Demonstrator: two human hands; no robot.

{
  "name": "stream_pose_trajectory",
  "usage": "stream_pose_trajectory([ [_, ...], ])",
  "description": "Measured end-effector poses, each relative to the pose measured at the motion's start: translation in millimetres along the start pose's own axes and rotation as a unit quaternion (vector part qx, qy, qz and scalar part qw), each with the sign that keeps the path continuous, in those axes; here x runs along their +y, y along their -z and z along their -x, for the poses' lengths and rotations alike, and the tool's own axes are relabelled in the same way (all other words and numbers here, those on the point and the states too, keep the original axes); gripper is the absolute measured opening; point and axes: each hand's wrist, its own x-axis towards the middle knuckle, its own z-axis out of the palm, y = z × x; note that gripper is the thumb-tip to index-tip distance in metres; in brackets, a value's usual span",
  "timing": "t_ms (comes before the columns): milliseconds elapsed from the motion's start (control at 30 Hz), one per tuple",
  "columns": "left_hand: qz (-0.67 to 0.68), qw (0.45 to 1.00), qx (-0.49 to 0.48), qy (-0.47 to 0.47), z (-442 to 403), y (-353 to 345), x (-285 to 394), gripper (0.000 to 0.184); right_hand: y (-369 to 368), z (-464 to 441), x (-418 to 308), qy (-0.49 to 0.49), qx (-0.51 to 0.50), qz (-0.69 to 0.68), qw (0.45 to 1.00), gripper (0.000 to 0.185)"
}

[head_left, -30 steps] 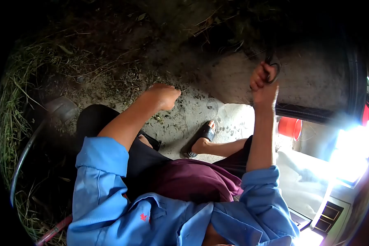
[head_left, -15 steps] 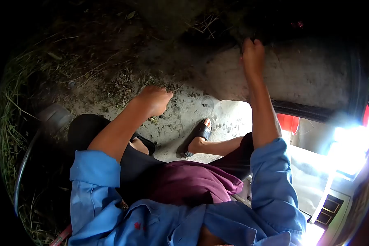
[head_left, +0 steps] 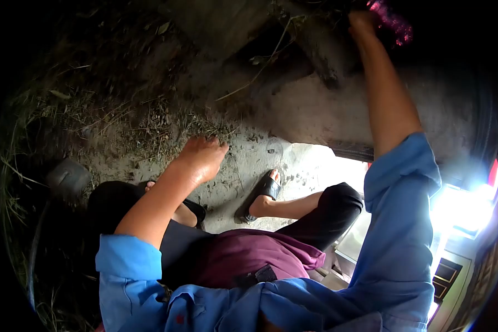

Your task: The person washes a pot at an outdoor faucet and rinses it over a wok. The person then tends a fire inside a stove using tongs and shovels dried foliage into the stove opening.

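Note:
My left hand (head_left: 202,159) hovers low over the littered floor, its fingers curled in and closed, palm turned away; nothing shows sticking out of it. Stretched far forward, my right hand (head_left: 364,23) is in deep shadow at the top, beside pinkish-red glowing embers (head_left: 394,23). Its fingers look curled, though what they hold is lost in the dark. Below that hand is a broad, rounded, pale-brown surface (head_left: 415,105). A thin dry twig (head_left: 258,74) and dark wood-like pieces (head_left: 312,52) lie to its left.
Dry stalks and leaf scraps (head_left: 155,119) cover the ground at left. A grey flat-headed tool (head_left: 69,177) lies beside my knee. My sandalled foot (head_left: 268,191) rests on the concrete floor (head_left: 227,193). Glare brightens the right side.
My right hand has reached farther forward and slightly right, into the dark beside the embers. More embers glow now. My left hand has dropped slightly and stays closed.

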Motion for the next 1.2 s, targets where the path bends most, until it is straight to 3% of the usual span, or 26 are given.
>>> stream_pose_trajectory([
  [33, -0.001, 1.000, 0.002, -0.001, -0.2, -2.8, -1.0, 0.043, 0.8, -7.4, -2.4, 0.008, 0.003, -0.004, 1.000, 0.027],
  [100, -0.023, 0.994, 0.106, -0.026, -2.7, -17.1, -4.9, 0.034, 0.3, -24.7, -6.0, 0.010, 0.006, -0.013, 1.000, 0.026],
  [167, -0.045, 0.992, 0.111, -0.033, -3.4, -16.2, -4.6, 0.035, -2.1, -45.4, -8.6, 0.007, 0.004, -0.025, 1.000, 0.025],
  [233, -0.024, 0.999, 0.037, -0.023, 0.3, -10.5, -0.7, 0.035, -3.3, -64.6, -12.1, 0.000, 0.000, -0.042, 0.999, 0.024],
  [500, -0.002, 0.999, -0.017, -0.030, 1.5, -7.6, 9.3, 0.037, -11.8, -68.4, -13.8, -0.012, 0.027, -0.199, 0.980, 0.020],
  [633, -0.038, 0.999, 0.014, -0.034, -2.3, -6.4, 10.2, 0.040, 3.8, -5.8, -20.2, -0.046, -0.008, -0.436, 0.899, 0.020],
  [700, -0.024, 0.999, -0.004, -0.036, -4.0, -3.7, 7.5, 0.041, 23.0, 51.6, -29.5, -0.056, -0.091, -0.549, 0.829, 0.020],
  [733, -0.028, 0.999, -0.013, -0.029, -5.9, -2.6, 6.3, 0.041, 36.5, 86.9, -32.4, -0.029, -0.192, -0.584, 0.788, 0.017],
  [767, -0.035, 0.999, -0.010, -0.026, -6.9, -2.4, 4.5, 0.041, 50.6, 150.2, -58.6, -0.092, -0.123, -0.557, 0.816, 0.013],
  [800, -0.025, 0.999, -0.014, -0.021, -7.6, -2.3, 3.0, 0.041, 66.2, 194.6, -54.0, -0.118, -0.148, -0.581, 0.792, 0.017],
  [833, -0.013, 1.000, -0.018, -0.016, -7.2, -3.2, 1.8, 0.042, 82.2, 245.4, -51.1, -0.111, -0.146, -0.559, 0.809, 0.021],
  [933, 0.005, 1.000, 0.005, -0.004, 0.5, -4.8, 3.3, 0.041, 124.0, 379.7, 23.4, -0.143, -0.101, -0.538, 0.824, 0.037],
  [967, 0.013, 1.000, 0.014, -0.009, 2.5, -5.5, 3.8, 0.041, 144.4, 417.2, 44.4, -0.092, -0.157, -0.517, 0.837, 0.038],
  [1000, 0.008, 1.000, 0.024, -0.011, 4.1, -8.2, 4.1, 0.041, 160.7, 442.2, 25.0, -0.171, -0.134, -0.517, 0.828, 0.052],
  [1100, -0.011, 0.999, 0.042, -0.011, 9.5, -16.0, 6.4, 0.042, 208.7, 477.5, 17.9, -0.187, -0.271, -0.395, 0.858, 0.058],
  [1200, -0.018, 0.999, -0.028, 0.005, 7.5, -14.7, 8.9, 0.042, 216.8, 469.2, 21.3, -0.168, -0.348, -0.350, 0.853, 0.063],
])
